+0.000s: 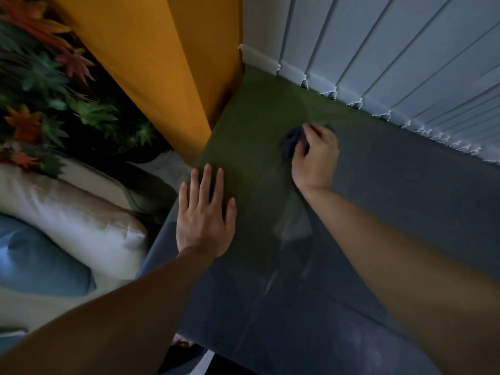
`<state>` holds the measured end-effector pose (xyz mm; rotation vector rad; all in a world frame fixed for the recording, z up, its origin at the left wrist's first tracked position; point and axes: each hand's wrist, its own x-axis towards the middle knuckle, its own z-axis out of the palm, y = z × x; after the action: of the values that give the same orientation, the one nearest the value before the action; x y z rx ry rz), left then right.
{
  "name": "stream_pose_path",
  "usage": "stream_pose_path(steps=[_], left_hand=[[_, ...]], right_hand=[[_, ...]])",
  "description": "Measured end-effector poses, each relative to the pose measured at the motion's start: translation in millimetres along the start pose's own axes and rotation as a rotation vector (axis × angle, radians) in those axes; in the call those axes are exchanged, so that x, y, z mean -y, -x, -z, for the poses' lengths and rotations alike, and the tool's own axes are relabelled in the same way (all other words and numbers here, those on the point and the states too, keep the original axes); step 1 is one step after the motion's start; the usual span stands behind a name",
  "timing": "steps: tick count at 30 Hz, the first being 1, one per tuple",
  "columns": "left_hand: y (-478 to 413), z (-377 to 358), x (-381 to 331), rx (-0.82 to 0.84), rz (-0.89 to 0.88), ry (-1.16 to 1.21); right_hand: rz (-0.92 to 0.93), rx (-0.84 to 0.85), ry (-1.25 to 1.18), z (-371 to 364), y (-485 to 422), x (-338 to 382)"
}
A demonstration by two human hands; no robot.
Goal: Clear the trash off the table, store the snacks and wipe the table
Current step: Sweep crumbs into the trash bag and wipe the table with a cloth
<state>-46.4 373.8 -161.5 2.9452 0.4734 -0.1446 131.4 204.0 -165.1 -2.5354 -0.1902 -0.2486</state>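
- Left hand (204,215): flat, palm down, fingers straight and slightly spread; rests on the table (392,212) at its left edge; holds nothing.
- Right hand (315,158): fingers curled round a dark cloth (290,140), pressing it onto the tabletop ahead of and to the right of the left hand.
- Cloth: bunched; most of it shows just left of the right-hand fingers; blurred.
- Table: glossy dark surface under both hands, with pale streaks between the two forearms.
- Left of the left hand: a cream cushion (81,220) and a blue cushion (40,261).
- Beyond the cushions: a leafy plant (54,85).
- Beyond the right hand: vertical blinds (392,55) along the far table edge.
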Motion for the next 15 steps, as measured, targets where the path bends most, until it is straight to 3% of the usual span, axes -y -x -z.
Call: stream_pose_path(steps=[3,5,7,10,11,13,15], left_hand=[[0,0,0,0.007,-0.002,0.012],[-1,0,0,0.008,-0.002,0.015],[-1,0,1,0.0,-0.002,0.01],[0,0,1,-0.008,-0.004,0.007],[0,0,1,-0.009,-0.006,0.007],[0,0,1,-0.008,-0.007,0.007],[0,-1,1,-0.007,-0.009,0.001]], right_hand=[[0.348,0.163,-0.115,1,17,8],[0.463,0.212,-0.116,6,7,-1],[0.364,0.118,-0.068,4,-20,-13],[0.016,-0.037,-0.03,-3,-62,-17],[-0.023,-0.049,-0.036,-5,-67,-10],[0.092,-0.013,-0.064,-10,-56,10],[0.334,0.135,-0.123,-11,-30,25]])
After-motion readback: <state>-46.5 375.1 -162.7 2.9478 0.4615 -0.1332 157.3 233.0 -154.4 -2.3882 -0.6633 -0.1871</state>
